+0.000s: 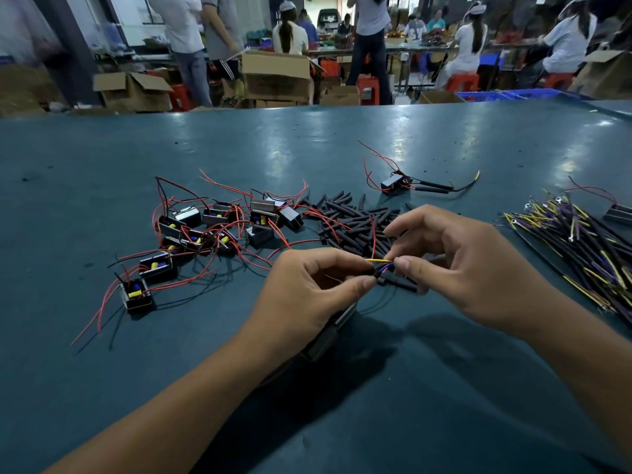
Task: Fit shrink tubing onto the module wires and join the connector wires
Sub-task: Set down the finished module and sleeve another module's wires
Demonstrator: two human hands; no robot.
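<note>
Beyond both hands (383, 268), tubing pile (359, 220), modules (212, 230)

An assembly factory floor: workers in white caps are sitting on red plastic stools (461, 82) at long benches, open brown cardboard cartons (277, 75) are standing about, and blue plastic crates (506, 95) are lining the teal worktable (102, 186).

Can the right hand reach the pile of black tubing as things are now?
Probably yes. The right hand hovers just in front of the pile of black tubing with nothing between, but it pinches the yellow wire and would have to let go first.
</note>
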